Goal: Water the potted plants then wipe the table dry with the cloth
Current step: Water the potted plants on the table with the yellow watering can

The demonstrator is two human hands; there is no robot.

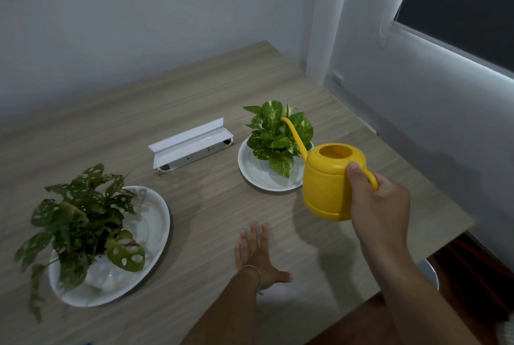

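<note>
My right hand (378, 205) grips the handle of a yellow watering can (329, 183), held above the table. Its long spout tip reaches over the leaves of a small variegated plant (275, 136) that stands on a white plate (256, 172). My left hand (257, 255) rests flat on the wooden table (211, 211), fingers spread. A darker plant with holed leaves (80, 219) sits on a larger white plate (150, 233) at the left. No cloth is in view.
A white power socket box (192, 144) with its lid up stands on the table between the two plants. A wall runs behind the table and a window with a blind is at the right. The table's right edge lies just below my right arm.
</note>
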